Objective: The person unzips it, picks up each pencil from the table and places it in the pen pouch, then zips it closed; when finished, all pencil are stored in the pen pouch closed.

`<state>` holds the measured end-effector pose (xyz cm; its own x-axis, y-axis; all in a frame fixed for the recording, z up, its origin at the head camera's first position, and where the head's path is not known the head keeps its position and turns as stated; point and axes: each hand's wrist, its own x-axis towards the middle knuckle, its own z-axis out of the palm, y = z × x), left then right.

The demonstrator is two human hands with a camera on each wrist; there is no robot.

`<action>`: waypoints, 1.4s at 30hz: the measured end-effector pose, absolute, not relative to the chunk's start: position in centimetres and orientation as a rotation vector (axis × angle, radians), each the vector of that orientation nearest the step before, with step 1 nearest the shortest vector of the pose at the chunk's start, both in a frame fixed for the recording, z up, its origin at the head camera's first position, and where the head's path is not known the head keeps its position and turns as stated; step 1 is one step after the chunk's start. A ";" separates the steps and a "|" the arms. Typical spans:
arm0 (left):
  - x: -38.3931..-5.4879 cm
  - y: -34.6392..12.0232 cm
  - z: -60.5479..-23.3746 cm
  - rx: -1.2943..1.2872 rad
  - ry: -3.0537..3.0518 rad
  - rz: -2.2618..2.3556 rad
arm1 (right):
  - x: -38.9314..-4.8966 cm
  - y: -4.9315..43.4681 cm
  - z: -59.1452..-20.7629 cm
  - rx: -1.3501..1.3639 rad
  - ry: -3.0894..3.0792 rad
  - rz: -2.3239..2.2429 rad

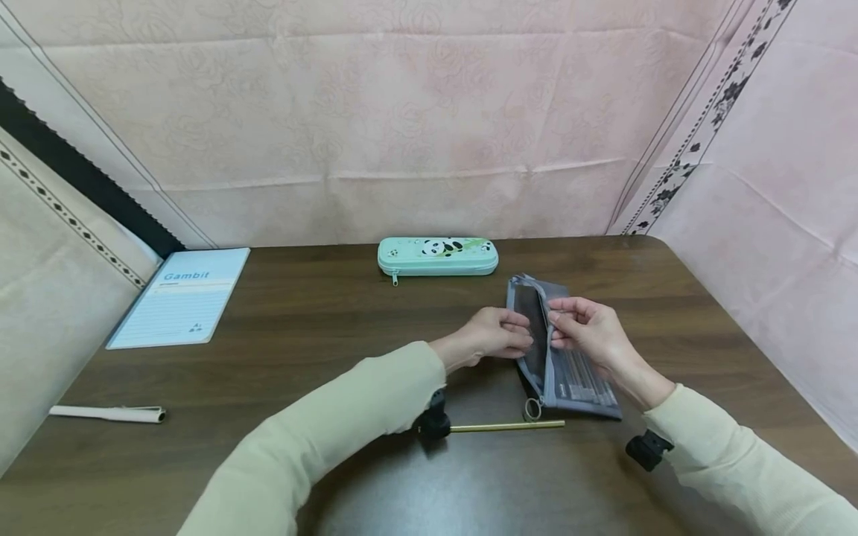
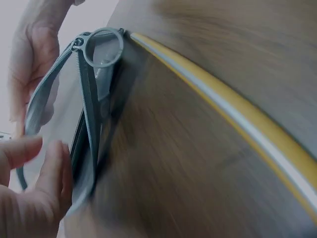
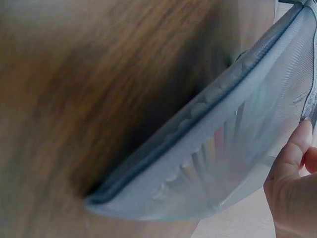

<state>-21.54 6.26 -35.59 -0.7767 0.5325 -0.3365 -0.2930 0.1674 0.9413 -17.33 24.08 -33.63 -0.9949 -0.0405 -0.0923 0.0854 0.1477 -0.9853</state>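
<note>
A grey mesh zipper pouch (image 1: 583,380) lies on the right of the table, its zipped mouth spread apart. My right hand (image 1: 590,331) pinches one edge of that mouth between thumb and fingers; the right wrist view shows the thumb (image 3: 299,144) at the zipper edge. On the opposite side of the opening is my left hand (image 1: 499,335), fingertips at the rim, with a gap between its thumb and fingers in the left wrist view. Several slim sticks (image 3: 210,148) show through the mesh. A ring pull (image 1: 532,409) hangs from the zipper near a thin gold rod (image 1: 507,426).
A mint pencil case (image 1: 436,266) with a panda print stands at the table's back edge. To the left lie a pale blue notebook (image 1: 181,305) and a white pen (image 1: 107,414). Pink cloth (image 1: 402,134) hangs behind the brown table (image 1: 302,298).
</note>
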 end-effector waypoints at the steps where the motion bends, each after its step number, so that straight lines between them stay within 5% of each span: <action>1: -21.4 5.5 -35.6 0.267 1.816 1.643 | -17.3 24.1 -33.6 0.047 2.298 -2.001; 12: -18.6 -0.7 -36.2 0.694 1.871 1.157 | -17.5 24.7 -33.5 0.052 2.310 -2.000; 42: -16.8 -1.8 -36.1 1.147 2.147 0.766 | -17.4 24.5 -33.6 0.041 2.336 -1.970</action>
